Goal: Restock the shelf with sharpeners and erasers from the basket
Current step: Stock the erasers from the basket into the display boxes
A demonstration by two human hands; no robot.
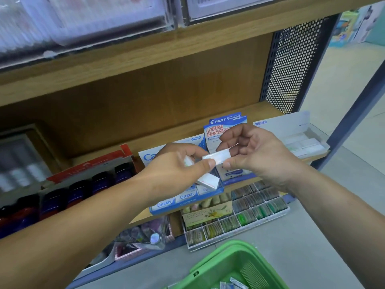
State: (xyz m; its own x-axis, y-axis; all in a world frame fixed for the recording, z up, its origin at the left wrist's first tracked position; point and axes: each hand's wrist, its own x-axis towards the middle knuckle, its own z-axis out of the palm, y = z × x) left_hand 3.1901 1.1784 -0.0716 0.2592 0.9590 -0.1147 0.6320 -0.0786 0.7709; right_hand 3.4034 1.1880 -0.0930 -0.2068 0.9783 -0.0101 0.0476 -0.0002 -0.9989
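Observation:
Both hands meet in front of the wooden shelf (260,110). A white wrapped eraser (216,158) is pinched between them: my left hand (183,163) holds its left end with thumb and fingers, and my right hand (254,151) holds its right end. My left hand also holds a second white eraser (188,161) in its curled fingers. Below the hands, another white eraser (208,181) lies tilted on the blue Campus eraser display box (185,202). The green basket (227,259) sits on the floor at bottom right, with a few wrapped items inside.
A Pilot foam eraser box (227,122) stands behind the hands. A white eraser tray (302,140) sits at the shelf's right end, and a red Faber-Castell box (87,170) with dark bottles at the left. A lower divided tray (250,213) holds small packets. Another shelf board hangs overhead.

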